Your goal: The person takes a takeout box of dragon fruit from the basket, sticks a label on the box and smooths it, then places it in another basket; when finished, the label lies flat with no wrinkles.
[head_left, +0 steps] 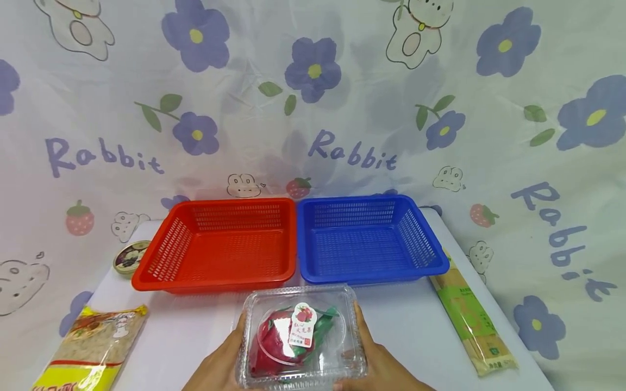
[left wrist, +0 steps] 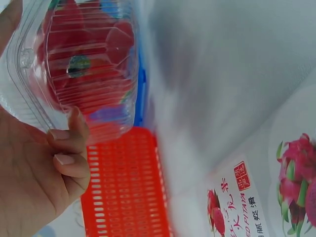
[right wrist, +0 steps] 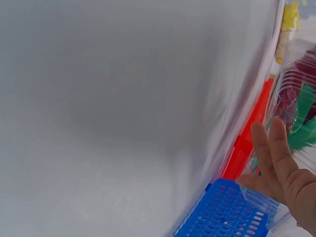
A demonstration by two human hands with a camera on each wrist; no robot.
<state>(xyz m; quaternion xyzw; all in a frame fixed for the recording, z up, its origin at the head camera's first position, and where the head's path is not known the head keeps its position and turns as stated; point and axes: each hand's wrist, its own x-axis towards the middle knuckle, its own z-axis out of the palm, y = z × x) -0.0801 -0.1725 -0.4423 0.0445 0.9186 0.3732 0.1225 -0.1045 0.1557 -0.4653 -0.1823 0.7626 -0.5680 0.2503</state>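
A clear plastic clamshell box [head_left: 300, 336] with a red dragon fruit and a label inside is held just above the white table's front edge. My left hand [head_left: 220, 364] grips its left side; the left wrist view shows the fingers [left wrist: 69, 143] curled against the box [left wrist: 74, 64]. On the other side my right hand [head_left: 386, 364] supports the box, and in the right wrist view its fingers [right wrist: 269, 148] lie straight against the box [right wrist: 296, 98]. Much of both hands is hidden behind and under the box.
An empty red basket [head_left: 215, 285] and an empty blue basket [head_left: 371, 278] stand side by side just behind the box. A yellow noodle packet [head_left: 93, 347] lies front left, a round tin [head_left: 129, 258] left, a long green-labelled pack [head_left: 469, 320] right. A rabbit-print curtain hangs behind.
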